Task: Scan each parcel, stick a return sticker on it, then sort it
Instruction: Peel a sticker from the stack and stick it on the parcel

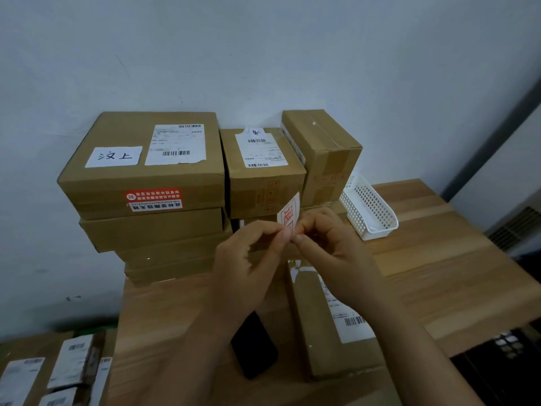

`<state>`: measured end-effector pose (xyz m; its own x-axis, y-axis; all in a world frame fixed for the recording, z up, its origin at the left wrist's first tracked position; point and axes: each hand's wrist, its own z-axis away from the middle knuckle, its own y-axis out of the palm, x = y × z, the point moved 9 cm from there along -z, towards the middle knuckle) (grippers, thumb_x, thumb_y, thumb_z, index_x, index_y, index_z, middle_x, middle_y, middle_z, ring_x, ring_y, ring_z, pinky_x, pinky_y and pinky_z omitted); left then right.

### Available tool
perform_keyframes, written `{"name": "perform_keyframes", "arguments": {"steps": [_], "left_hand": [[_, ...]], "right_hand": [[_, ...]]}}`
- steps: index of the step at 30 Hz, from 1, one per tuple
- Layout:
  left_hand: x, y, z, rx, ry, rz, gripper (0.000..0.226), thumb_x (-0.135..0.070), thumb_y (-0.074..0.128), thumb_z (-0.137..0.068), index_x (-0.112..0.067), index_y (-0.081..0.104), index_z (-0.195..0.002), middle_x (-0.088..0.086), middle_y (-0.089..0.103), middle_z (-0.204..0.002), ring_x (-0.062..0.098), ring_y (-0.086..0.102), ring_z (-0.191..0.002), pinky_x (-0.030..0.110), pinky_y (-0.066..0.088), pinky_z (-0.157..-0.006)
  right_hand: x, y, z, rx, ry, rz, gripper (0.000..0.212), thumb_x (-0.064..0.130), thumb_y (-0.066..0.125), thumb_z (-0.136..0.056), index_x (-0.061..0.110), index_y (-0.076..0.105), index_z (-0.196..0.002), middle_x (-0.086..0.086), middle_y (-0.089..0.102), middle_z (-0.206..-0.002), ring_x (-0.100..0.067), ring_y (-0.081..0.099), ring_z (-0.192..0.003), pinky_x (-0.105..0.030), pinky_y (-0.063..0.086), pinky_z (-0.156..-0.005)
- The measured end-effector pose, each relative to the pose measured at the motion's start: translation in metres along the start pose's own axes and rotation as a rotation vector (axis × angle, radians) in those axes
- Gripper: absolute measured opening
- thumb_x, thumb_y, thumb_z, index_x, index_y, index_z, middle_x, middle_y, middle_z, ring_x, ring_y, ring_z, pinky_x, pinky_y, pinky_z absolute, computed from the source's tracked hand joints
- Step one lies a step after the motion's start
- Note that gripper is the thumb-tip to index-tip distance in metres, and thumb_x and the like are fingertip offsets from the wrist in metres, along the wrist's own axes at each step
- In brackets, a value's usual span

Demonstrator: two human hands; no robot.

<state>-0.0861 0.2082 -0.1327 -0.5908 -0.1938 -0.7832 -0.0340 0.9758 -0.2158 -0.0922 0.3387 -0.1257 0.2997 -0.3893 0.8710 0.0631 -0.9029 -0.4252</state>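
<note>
Both my hands meet above the table and pinch a small white return sticker (288, 216) with red characters. My left hand (251, 259) pinches its lower left edge; my right hand (328, 244) pinches its lower right edge. Under my right forearm lies a long brown parcel (319, 332) with a white barcode label, flat on the wooden table (445, 259). A black phone-like device (254, 347) lies on the table to the parcel's left, partly hidden by my left forearm.
Stacks of brown parcels stand against the wall: a large box marked with handwritten characters (140, 162), a middle box (263, 171), a smaller one (322, 150). A white perforated basket (369, 209) sits at the right. More labelled parcels (58, 370) lie lower left.
</note>
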Motion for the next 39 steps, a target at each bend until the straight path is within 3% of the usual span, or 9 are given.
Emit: {"name": "perform_keyframes", "arguments": {"steps": [6,8,11,14,18,23,28,35,39], "left_hand": [[0.025,0.013,-0.004,-0.007,-0.094,0.010,0.021,-0.035,0.047,-0.094,-0.019,0.062,-0.095,-0.013,0.063,-0.089,0.006,0.062,-0.084,0.014,0.048,-0.067],[0.042,0.015,-0.006,-0.042,-0.185,-0.012,0.026,-0.041,0.049,-0.094,-0.019,0.061,-0.095,-0.012,0.062,-0.091,0.005,0.060,-0.088,0.013,0.048,-0.067],[0.066,0.025,-0.006,-0.068,-0.304,-0.039,0.025,-0.037,0.051,-0.096,-0.014,0.062,-0.096,-0.005,0.063,-0.092,0.003,0.059,-0.087,0.012,0.048,-0.066],[0.087,0.045,-0.008,-0.080,-0.399,-0.068,0.021,-0.031,0.049,-0.097,-0.015,0.062,-0.094,-0.004,0.064,-0.090,0.002,0.060,-0.085,0.010,0.046,-0.064],[0.111,0.070,-0.006,-0.106,-0.522,-0.130,0.017,-0.034,0.050,-0.098,-0.023,0.060,-0.089,-0.008,0.062,-0.089,0.004,0.060,-0.085,0.015,0.046,-0.062],[0.135,0.117,-0.015,-0.199,-0.642,-0.192,0.016,-0.033,0.050,-0.098,-0.027,0.060,-0.086,-0.011,0.062,-0.086,-0.001,0.058,-0.081,0.022,0.044,-0.062],[0.158,0.172,-0.017,-0.279,-0.766,-0.201,0.017,-0.026,0.050,-0.099,-0.021,0.063,-0.089,0.002,0.062,-0.084,0.020,0.059,-0.081,0.033,0.047,-0.067],[0.167,0.205,-0.011,-0.439,-0.914,-0.303,0.015,-0.028,0.052,-0.097,-0.025,0.063,-0.088,-0.007,0.067,-0.093,0.010,0.062,-0.091,0.029,0.049,-0.073],[0.164,0.207,-0.004,-0.486,-0.945,-0.350,0.016,-0.028,0.053,-0.097,-0.025,0.064,-0.086,-0.005,0.067,-0.085,0.011,0.063,-0.085,0.028,0.048,-0.073]], "right_hand": [[-0.018,-0.017,0.003,-0.062,0.052,0.063,0.015,0.012,0.060,-0.088,0.021,0.059,-0.076,0.005,0.053,-0.086,-0.001,0.050,-0.070,-0.014,0.043,-0.062],[-0.036,-0.035,0.005,-0.121,0.120,0.038,0.010,0.022,0.059,-0.082,0.025,0.060,-0.073,0.002,0.055,-0.083,-0.009,0.053,-0.071,-0.020,0.046,-0.063],[-0.073,-0.064,0.012,-0.188,0.248,-0.039,0.008,0.031,0.059,-0.077,0.026,0.064,-0.074,-0.014,0.061,-0.086,-0.034,0.058,-0.084,-0.047,0.052,-0.078],[-0.113,-0.094,0.020,-0.200,0.337,-0.107,0.013,0.011,0.059,-0.087,0.011,0.065,-0.076,-0.012,0.063,-0.076,-0.026,0.059,-0.076,-0.054,0.050,-0.086],[-0.165,-0.128,0.019,-0.219,0.426,-0.242,0.013,0.021,0.057,-0.079,0.013,0.064,-0.072,-0.010,0.067,-0.079,-0.022,0.061,-0.077,-0.047,0.051,-0.085],[-0.246,-0.187,0.001,-0.299,0.532,-0.346,0.019,0.001,0.052,-0.092,0.003,0.062,-0.076,-0.009,0.069,-0.074,-0.014,0.066,-0.070,-0.024,0.053,-0.067],[-0.332,-0.252,-0.035,-0.307,0.573,-0.026,0.014,0.015,0.061,-0.089,0.006,0.068,-0.082,-0.005,0.071,-0.074,-0.018,0.068,-0.073,-0.029,0.054,-0.067],[-0.418,-0.262,-0.121,-0.101,0.515,0.319,0.006,0.017,0.063,-0.087,0.012,0.063,-0.082,0.003,0.063,-0.078,-0.009,0.058,-0.069,-0.024,0.043,-0.055],[-0.448,-0.241,-0.141,-0.031,0.507,0.343,0.015,0.017,0.070,-0.084,0.006,0.062,-0.079,-0.006,0.064,-0.078,-0.021,0.062,-0.075,-0.038,0.053,-0.070]]}}
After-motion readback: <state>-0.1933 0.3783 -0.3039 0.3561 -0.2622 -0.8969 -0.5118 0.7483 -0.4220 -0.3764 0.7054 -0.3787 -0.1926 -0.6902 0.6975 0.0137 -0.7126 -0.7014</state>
